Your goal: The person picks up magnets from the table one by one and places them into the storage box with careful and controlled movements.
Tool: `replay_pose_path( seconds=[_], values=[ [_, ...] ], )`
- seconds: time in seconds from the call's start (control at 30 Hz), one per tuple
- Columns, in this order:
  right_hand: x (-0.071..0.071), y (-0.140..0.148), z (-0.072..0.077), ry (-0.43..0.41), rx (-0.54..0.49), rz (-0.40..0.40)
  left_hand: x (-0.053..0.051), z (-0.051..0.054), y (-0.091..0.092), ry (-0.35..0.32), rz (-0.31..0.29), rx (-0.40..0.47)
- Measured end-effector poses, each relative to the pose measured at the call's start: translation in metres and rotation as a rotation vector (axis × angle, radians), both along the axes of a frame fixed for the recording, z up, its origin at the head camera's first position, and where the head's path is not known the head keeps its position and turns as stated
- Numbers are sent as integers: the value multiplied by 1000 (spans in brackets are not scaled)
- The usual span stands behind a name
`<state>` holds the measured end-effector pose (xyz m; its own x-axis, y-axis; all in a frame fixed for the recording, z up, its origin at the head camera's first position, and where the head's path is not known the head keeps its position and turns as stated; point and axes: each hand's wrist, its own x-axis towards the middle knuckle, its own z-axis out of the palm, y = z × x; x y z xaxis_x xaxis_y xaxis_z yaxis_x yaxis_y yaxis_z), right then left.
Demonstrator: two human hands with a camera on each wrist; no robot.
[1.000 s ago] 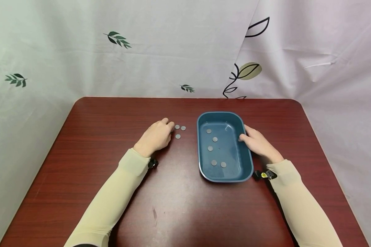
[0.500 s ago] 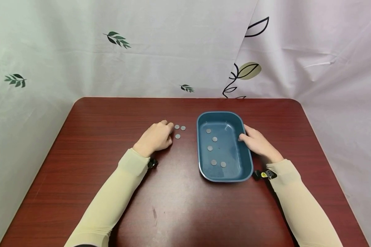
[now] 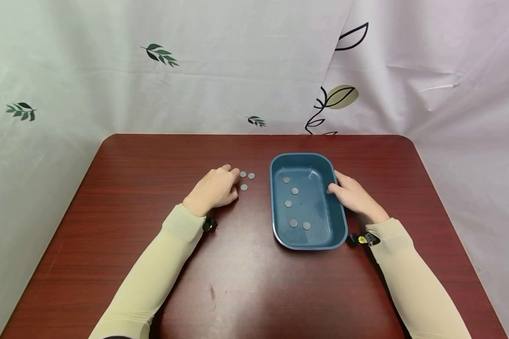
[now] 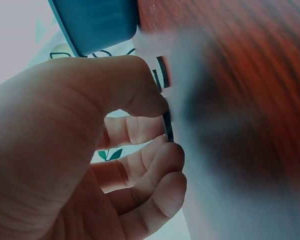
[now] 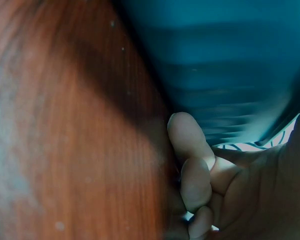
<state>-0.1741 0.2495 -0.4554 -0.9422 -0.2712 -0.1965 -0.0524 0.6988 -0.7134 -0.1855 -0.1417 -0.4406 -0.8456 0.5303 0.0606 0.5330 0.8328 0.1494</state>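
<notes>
In the head view, my left hand is low over the table, left of a few loose coins. The left wrist view shows a thin, dark-edged coin pinched between its thumb and fingertips at the tabletop; from above, the hand hides it. Close by lie three grey coins, one nearest the fingers, another beside it and a third nearer the front. My right hand grips the right wall of a blue rectangular tray, thumb over the rim, fingers curled outside and low against it.
Several grey coins lie scattered on the tray's floor, one near the middle. The tray stands on a reddish-brown wooden table. White cloth with leaf prints hangs behind the table and along both sides.
The left hand's fingers and thumb have shifted slightly in place, with the fingertips drawn a little nearer. The right hand, the tray and the visible coins stay where they were.
</notes>
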Motion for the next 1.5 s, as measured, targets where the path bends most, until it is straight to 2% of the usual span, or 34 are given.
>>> replay_pose_path(
  seconds=[0.53,0.8,1.17,1.5],
  values=[
    [0,0,1,3,-1,3,2,9,2,-11,4,42],
    [0,0,1,3,8,1,3,14,6,24,-13,47],
    [1,-1,2,-22,2,-8,6,28,16,52,-77,65],
    [1,-2,2,-22,1,-6,11,39,28,72,-120,40]
  ],
)
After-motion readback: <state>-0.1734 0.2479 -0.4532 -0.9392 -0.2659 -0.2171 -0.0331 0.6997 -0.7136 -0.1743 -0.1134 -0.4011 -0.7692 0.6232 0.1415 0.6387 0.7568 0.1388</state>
